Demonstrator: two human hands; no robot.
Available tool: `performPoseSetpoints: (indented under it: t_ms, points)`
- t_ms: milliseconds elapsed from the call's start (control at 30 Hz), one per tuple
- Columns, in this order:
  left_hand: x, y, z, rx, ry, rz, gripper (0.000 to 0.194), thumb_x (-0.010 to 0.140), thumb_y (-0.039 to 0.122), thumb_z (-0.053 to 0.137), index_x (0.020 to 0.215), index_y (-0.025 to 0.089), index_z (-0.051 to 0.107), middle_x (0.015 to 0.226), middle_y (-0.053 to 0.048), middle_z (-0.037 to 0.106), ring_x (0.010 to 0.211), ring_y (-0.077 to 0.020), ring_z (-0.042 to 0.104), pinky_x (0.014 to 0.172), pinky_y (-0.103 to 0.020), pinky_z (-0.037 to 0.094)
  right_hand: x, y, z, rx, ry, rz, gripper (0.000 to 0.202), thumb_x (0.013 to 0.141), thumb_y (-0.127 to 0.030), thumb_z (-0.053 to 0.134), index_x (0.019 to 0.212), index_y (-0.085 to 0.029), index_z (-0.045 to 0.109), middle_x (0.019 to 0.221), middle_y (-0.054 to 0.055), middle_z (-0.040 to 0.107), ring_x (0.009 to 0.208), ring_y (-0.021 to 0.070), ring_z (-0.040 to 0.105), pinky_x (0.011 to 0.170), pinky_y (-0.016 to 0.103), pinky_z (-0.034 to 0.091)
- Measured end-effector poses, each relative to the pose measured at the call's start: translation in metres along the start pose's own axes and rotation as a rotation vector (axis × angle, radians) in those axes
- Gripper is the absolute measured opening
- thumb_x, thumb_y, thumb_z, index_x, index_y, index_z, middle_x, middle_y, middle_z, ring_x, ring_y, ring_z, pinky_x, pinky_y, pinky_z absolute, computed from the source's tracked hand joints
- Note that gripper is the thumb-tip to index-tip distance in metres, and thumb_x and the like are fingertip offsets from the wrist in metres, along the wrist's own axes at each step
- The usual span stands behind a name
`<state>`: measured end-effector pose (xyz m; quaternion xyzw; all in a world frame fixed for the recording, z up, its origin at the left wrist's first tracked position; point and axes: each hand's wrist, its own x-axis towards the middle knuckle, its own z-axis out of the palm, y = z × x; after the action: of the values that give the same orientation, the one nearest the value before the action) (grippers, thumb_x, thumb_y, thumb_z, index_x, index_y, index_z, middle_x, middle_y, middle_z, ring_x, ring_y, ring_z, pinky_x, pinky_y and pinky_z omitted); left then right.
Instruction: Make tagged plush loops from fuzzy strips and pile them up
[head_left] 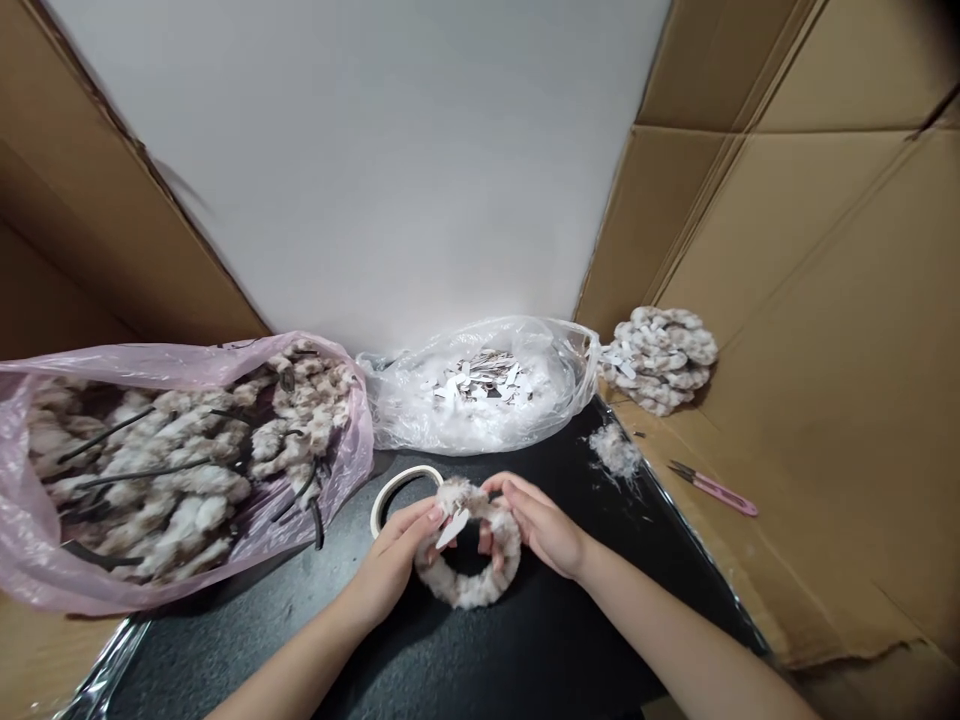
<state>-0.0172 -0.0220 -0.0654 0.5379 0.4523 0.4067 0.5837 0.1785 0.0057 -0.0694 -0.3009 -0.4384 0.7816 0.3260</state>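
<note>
A fluffy beige-and-white fur ring [469, 588], like a furry hair tie, is held between my two hands above the black table top. My left hand [397, 555] pinches its upper left side, thumb beside a small white tag [453, 528] that hangs on the ring. My right hand [544, 525] grips the upper right side, with some fingertips showing through the ring's opening. Just behind my left hand lies a roll of cream tape [405, 478], partly covered by the hand and the ring.
On the left, an open pink plastic bag [352, 440] holds furry strips with black cords [150, 475]. A clear bag [420, 425] of white tags stands at the back. Finished-looking fur rings [664, 360], loose fluff [615, 450] and pink thread snips [712, 488] lie right. Cardboard walls [840, 350] surround the table.
</note>
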Motion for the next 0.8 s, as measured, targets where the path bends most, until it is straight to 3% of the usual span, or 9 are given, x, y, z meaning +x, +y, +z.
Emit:
performPoseSetpoints:
  t_ms: [133, 267, 367, 433, 533, 700, 800]
  points:
    - [0.0, -0.003, 0.0, -0.014, -0.012, 0.004, 0.045, 0.085, 0.057, 0.052, 0.066, 0.016, 0.053, 0.06, 0.002, 0.043, 0.057, -0.012, 0.037, 0.054, -0.024, 0.031, 0.001, 0.002, 0.0, -0.046, -0.201, 0.143, 0.055, 0.077, -0.071, 0.058, 0.078, -0.016, 0.05, 0.046, -0.009, 0.049, 0.034, 0.0055, 0.043, 0.05, 0.024, 0.045]
    - [0.001, -0.006, -0.003, 0.058, -0.016, 0.045, 0.047, 0.085, 0.061, 0.05, 0.074, 0.017, 0.056, 0.06, 0.003, 0.044, 0.058, -0.0128, 0.038, 0.057, -0.024, 0.032, 0.003, -0.003, -0.002, 0.062, -0.256, 0.069, 0.055, 0.08, -0.069, 0.056, 0.065, -0.018, 0.043, 0.042, -0.015, 0.029, 0.03, -0.0001, 0.023, 0.058, 0.024, 0.047]
    - [0.003, -0.009, -0.005, 0.154, 0.034, 0.046, 0.041, 0.083, 0.059, 0.056, 0.09, 0.019, 0.056, 0.064, 0.004, 0.045, 0.06, -0.0128, 0.041, 0.058, -0.022, 0.033, 0.006, -0.005, -0.008, 0.074, -0.299, 0.044, 0.057, 0.085, -0.067, 0.051, 0.057, -0.019, 0.036, 0.041, -0.015, 0.028, 0.029, 0.0, 0.021, 0.057, 0.024, 0.047]
    - [0.003, -0.011, -0.006, 0.239, 0.056, 0.079, 0.037, 0.084, 0.056, 0.056, 0.089, 0.019, 0.056, 0.066, 0.004, 0.046, 0.062, -0.0127, 0.042, 0.059, -0.022, 0.033, 0.009, -0.004, -0.012, 0.076, -0.34, 0.073, 0.056, 0.088, -0.064, 0.049, 0.056, -0.02, 0.035, 0.041, -0.014, 0.027, 0.029, 0.0007, 0.021, 0.055, 0.023, 0.045]
    - [0.002, -0.01, -0.007, 0.349, 0.031, 0.144, 0.033, 0.089, 0.051, 0.052, 0.086, 0.019, 0.058, 0.071, 0.002, 0.053, 0.067, -0.0141, 0.047, 0.063, -0.023, 0.036, 0.01, -0.003, -0.017, 0.077, -0.367, 0.092, 0.054, 0.09, -0.06, 0.048, 0.056, -0.02, 0.035, 0.042, -0.014, 0.027, 0.03, 0.0013, 0.021, 0.052, 0.023, 0.044]
    - [-0.004, -0.005, -0.006, 0.521, -0.03, 0.239, 0.028, 0.091, 0.043, 0.052, 0.108, 0.022, 0.057, 0.09, -0.002, 0.066, 0.081, -0.0184, 0.058, 0.075, -0.025, 0.042, 0.011, 0.003, -0.017, 0.069, -0.378, 0.155, 0.05, 0.09, -0.059, 0.05, 0.062, -0.02, 0.034, 0.041, -0.014, 0.03, 0.029, 0.0018, 0.023, 0.049, 0.022, 0.04]
    - [-0.005, -0.005, -0.005, 0.594, -0.042, 0.274, 0.026, 0.093, 0.043, 0.047, 0.097, 0.02, 0.058, 0.081, -0.002, 0.064, 0.073, -0.0177, 0.057, 0.069, -0.025, 0.042, 0.014, 0.007, -0.017, 0.078, -0.396, 0.265, 0.047, 0.093, -0.055, 0.047, 0.064, -0.021, 0.033, 0.042, -0.013, 0.032, 0.029, 0.0022, 0.023, 0.045, 0.02, 0.036]
